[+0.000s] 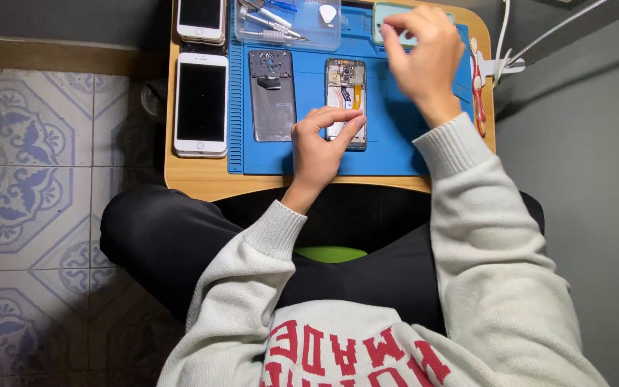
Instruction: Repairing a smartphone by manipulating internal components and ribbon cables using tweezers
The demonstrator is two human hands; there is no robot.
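Observation:
An opened phone with its circuit board showing lies on a blue work mat. My left hand rests on the phone's lower end, thumb and forefinger pinching its sides. My right hand hovers over the mat's far right corner, fingertips closed near a pale green compartment; whether it holds anything small is hidden. The phone's removed back cover lies to the left of the phone on the mat.
The mat sits on a small wooden lap table. Two white phones lie on its left side. A clear tray holds metal tools and a white pick. A red-handled tool lies at the right edge. Tiled floor lies left.

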